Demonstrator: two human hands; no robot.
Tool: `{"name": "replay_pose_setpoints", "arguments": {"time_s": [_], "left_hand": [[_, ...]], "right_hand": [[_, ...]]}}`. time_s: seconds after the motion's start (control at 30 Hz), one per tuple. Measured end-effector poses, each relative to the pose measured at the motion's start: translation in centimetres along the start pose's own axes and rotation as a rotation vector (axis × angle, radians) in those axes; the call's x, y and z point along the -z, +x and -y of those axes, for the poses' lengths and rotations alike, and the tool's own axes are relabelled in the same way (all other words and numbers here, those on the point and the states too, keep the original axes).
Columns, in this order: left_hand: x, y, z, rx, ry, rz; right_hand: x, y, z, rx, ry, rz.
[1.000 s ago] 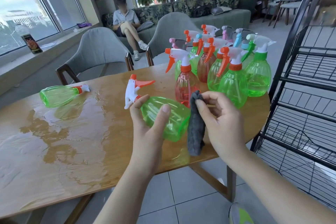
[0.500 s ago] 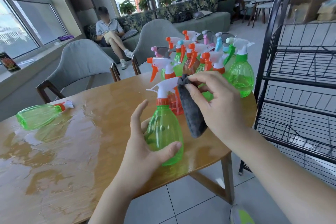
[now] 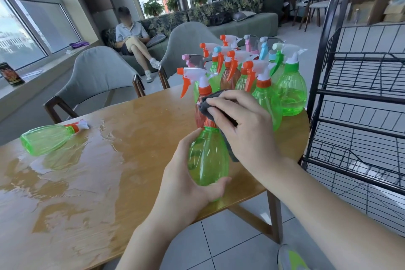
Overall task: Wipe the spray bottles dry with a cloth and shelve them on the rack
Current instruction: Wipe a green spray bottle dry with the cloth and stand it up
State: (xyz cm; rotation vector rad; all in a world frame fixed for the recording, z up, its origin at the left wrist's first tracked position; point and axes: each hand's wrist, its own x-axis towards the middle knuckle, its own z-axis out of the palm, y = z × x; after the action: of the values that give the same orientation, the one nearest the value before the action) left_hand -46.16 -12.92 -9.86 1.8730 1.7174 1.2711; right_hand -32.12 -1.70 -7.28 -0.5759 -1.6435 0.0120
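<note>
The left hand [image 3: 186,184] is gripping a green bottle [image 3: 208,155] upright over the table's [image 3: 109,182] near edge while the right hand [image 3: 243,129] is pinching a grey cloth [image 3: 213,105] over its spray head; the rack [image 3: 359,116] is showing no bottles, with many waiting at the far right corner

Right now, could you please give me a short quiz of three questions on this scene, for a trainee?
1. True or false: the left hand holds the green bottle upright.
2. What covers that bottle's spray head? A) a grey cloth B) a plastic bag C) nothing
3. Fill in: one more green bottle lies on its side on the ____ part of the table.

Key: 1 true. 2 A; the right hand presses the cloth over it. 3 wet.
</note>
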Motion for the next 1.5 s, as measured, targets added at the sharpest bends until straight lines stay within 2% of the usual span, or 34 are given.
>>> {"name": "replay_pose_setpoints", "arguments": {"time_s": [0.23, 0.4, 0.63, 0.77, 0.83, 0.9, 1.03, 1.13, 1.2, 1.3, 1.4, 1.5], "left_hand": [[-0.4, -0.5, 0.2, 0.012, -0.011, -0.031], [-0.2, -0.7, 0.4, 0.058, -0.057, -0.074], [-0.1, -1.0, 0.5, 0.059, -0.086, -0.063], [0.2, -1.3, 0.8, 0.065, -0.12, -0.103], [0.6, -1.5, 1.1, 0.076, -0.14, -0.117], [0.8, -1.6, 1.2, 0.074, -0.153, -0.118], [0.6, -2.0, 0.8, 0.046, -0.143, -0.081], [0.4, -2.2, 0.4, 0.016, -0.115, -0.06], [0.4, -2.1, 0.2, 0.003, -0.091, -0.059], [0.0, -1.8, -0.1, -0.01, -0.056, -0.089], [-0.2, -1.6, 0.0, -0.009, -0.056, -0.109], [-0.2, -1.4, 0.2, 0.009, -0.066, -0.11]], "right_hand": [[1.5, -0.4, -2.3, -0.011, -0.1, -0.026], [1.7, -2.5, -2.5, 0.045, -0.155, 0.026], [1.5, -2.1, -2.0, 0.048, -0.136, -0.001], [1.3, -2.9, -2.0, 0.019, -0.096, 0.068], [1.5, -3.6, -2.0, -0.064, -0.035, 0.114], [1.9, -3.4, -1.5, -0.256, 0.112, 0.108], [2.3, -1.2, -0.5, -0.737, 0.505, -0.091], [2.1, -0.2, -0.1, -0.871, 0.653, -0.137], [1.9, -0.1, 0.6, -0.887, 0.714, -0.07], [2.1, -0.6, 1.4, -0.806, 0.675, 0.099], [2.3, -1.4, 1.1, -0.661, 0.467, 0.274], [2.6, -2.2, 0.4, -0.547, 0.296, 0.37]]}}
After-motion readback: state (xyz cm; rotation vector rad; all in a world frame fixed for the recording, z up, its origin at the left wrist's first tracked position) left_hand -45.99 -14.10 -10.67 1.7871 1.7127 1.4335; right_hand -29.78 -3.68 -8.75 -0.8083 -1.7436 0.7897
